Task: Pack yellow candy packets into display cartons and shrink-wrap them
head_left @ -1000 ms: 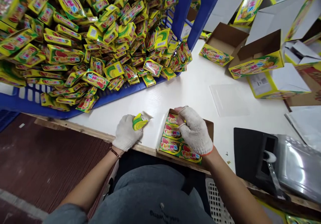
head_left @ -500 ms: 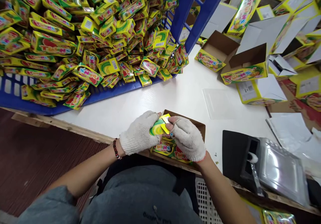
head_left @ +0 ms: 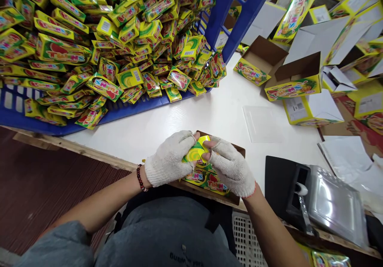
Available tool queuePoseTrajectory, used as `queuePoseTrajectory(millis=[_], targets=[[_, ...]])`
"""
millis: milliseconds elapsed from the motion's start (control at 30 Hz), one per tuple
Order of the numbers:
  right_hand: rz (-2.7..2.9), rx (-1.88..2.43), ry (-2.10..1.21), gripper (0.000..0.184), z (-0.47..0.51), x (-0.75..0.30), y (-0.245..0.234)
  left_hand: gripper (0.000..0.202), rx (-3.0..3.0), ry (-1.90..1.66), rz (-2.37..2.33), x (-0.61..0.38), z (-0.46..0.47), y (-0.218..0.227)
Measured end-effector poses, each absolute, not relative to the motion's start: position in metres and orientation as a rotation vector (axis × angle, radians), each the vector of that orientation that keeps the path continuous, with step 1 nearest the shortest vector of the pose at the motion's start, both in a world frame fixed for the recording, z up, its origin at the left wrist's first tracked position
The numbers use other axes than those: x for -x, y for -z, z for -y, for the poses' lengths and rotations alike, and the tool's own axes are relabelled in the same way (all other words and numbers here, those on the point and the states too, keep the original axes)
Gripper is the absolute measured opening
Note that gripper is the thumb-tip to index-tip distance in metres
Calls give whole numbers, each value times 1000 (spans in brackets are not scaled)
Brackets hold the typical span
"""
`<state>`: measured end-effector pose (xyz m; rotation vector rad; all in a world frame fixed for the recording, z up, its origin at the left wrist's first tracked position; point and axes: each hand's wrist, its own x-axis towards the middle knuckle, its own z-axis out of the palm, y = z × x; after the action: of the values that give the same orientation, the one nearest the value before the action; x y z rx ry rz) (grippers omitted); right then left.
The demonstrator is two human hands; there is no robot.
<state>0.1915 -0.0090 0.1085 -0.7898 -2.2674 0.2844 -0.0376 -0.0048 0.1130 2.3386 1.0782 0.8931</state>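
Both my hands wear white knit gloves with the fingertips bare. My left hand [head_left: 170, 159] wraps around a small yellow-green candy box [head_left: 193, 152], holding its body. At the box's right end, my right hand [head_left: 230, 165] pinches the yellow end with thumb and forefinger. Directly below my hands stands an open display carton [head_left: 241, 151] with brown inner walls. Several small boxes printed "TWINS" [head_left: 203, 179] lie inside it, partly hidden by my right hand.
A blue plastic basket [head_left: 98, 120] heaped with small candy boxes fills the upper left. Open cartons [head_left: 293, 87] crowd the upper right. A clear plastic sheet [head_left: 263, 123] lies on the white table [head_left: 221, 103]. At right sit a black pad [head_left: 277, 187] and clear plastic packaging [head_left: 335, 203].
The raised yellow flaps at the candy box's end now look folded down, closing that end. My right hand has shifted slightly right, and the box has tilted a little.
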Motion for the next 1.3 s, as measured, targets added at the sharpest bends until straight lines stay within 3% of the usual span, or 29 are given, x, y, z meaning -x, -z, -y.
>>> queuePoseTrajectory(millis=[367, 533, 833, 1100, 1300], targets=[[2244, 785, -139, 62, 13, -184, -102, 49, -2378, -924, -1143, 28, 10, -115], [2188, 823, -177, 51, 11, -186, -107, 45, -2382, -861, -1149, 24, 9, -121], [2182, 782, -341, 48, 11, -198, -104, 37, -2412, -855, -1127, 24, 11, -131], [2089, 819, -214, 58, 16, -189, -89, 45, -2331, -942, -1125, 16, 14, -127], [2139, 809, -238, 59, 14, -190, -78, 39, -2229, -950, -1107, 14, 13, -126]])
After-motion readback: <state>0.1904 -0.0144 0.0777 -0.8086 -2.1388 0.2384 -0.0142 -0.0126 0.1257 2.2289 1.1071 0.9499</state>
